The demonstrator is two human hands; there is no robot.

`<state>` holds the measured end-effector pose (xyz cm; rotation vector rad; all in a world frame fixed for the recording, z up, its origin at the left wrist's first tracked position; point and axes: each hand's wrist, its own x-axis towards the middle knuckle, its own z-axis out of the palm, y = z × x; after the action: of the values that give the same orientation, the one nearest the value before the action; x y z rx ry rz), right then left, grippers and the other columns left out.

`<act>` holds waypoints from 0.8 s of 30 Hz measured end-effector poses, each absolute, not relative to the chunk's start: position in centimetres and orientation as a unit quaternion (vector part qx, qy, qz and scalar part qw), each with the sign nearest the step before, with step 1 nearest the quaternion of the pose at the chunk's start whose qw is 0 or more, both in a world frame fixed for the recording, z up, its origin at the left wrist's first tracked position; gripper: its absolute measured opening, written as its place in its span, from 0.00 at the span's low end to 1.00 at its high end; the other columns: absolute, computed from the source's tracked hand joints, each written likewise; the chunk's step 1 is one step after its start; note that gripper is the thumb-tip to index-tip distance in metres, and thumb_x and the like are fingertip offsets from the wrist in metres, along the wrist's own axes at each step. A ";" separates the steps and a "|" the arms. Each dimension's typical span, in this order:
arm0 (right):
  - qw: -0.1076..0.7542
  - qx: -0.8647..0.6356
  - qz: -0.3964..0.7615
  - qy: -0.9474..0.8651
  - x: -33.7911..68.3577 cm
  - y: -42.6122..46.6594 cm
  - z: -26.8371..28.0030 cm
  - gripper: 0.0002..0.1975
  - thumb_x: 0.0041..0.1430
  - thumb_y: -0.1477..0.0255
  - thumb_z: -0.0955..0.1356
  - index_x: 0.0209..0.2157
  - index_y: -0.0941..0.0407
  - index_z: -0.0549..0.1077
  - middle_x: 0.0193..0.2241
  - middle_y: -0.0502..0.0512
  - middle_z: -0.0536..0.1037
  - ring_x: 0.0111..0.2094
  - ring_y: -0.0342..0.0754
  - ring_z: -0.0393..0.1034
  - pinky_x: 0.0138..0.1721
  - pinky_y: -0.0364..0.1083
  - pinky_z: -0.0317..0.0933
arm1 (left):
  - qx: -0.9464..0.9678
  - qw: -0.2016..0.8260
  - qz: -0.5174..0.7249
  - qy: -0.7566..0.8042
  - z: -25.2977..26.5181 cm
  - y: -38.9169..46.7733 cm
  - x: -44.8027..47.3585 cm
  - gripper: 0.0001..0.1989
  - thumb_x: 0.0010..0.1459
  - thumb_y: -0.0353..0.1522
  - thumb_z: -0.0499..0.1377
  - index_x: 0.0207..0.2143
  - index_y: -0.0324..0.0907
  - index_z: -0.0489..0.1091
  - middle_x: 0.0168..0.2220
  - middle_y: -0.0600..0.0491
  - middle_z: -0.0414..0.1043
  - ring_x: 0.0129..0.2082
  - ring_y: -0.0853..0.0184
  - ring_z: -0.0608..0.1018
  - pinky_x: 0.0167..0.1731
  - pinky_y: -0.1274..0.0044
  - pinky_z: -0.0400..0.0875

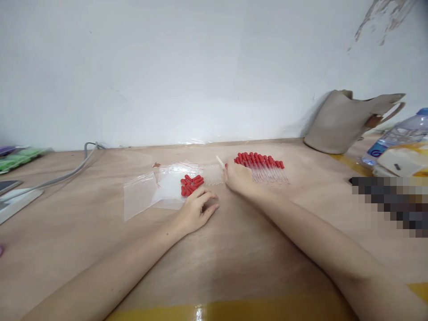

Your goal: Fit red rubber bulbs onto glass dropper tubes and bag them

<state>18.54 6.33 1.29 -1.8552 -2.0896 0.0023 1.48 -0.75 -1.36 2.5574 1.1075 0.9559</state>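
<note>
My left hand (197, 209) rests just in front of a pile of red rubber bulbs (189, 187), its thumb and fingers apart and nothing between them. The bulbs lie on clear plastic bags (163, 189). My right hand (239, 177) is closed around a glass dropper tube (220, 160), whose clear end sticks out to the upper left. Part of a red bulb shows at its fingers; whether it is on the tube I cannot tell. Between the hands lies a row of clear glass tubes (213, 174). Right of my right hand is a row of red-topped droppers (264, 166), partly hidden by it.
A beige bag (337, 120) and a water bottle (397, 133) stand at the right, beside a yellow and white packet (404, 158). A grey cable (80, 167) runs along the left near green packets (25, 156). The white wall (167, 80) bounds the wooden table.
</note>
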 end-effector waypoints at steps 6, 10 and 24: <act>0.326 -0.424 -0.035 -0.844 23.4 3.1 -1.8 0.13 0.60 0.74 0.56 0.44 0.60 0.66 0.37 0.60 0.73 0.40 0.49 0.66 0.42 0.47 0.59 | 0.778 0.016 0.376 0.503 0.4 1.0 0.1 0.05 0.55 0.34 0.53 0.32 0.41 0.64 0.30 0.52 0.68 0.32 0.65 0.70 0.33 0.74 0.65; 0.366 -0.390 0.009 -0.845 25.0 1.7 -2.6 0.11 0.60 0.75 0.57 0.38 0.58 0.68 0.33 0.57 0.72 0.36 0.47 0.66 0.38 0.45 0.61 | 0.750 0.010 0.315 0.581 2.2 4.1 -1.3 0.07 0.52 0.36 0.55 0.29 0.41 0.66 0.27 0.52 0.69 0.29 0.65 0.71 0.30 0.76 0.64; 0.370 -0.391 0.040 -0.842 25.1 1.4 -2.2 0.08 0.59 0.75 0.58 0.35 0.57 0.67 0.31 0.56 0.70 0.34 0.46 0.65 0.36 0.45 0.61 | 0.716 0.116 0.169 0.667 3.6 9.0 -0.7 0.11 0.50 0.39 0.57 0.22 0.41 0.69 0.15 0.55 0.67 0.18 0.67 0.72 0.21 0.79 0.61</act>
<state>25.11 1.37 -2.22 -1.0023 -2.1602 0.1024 -0.69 9.03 3.62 2.0977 1.9548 0.4963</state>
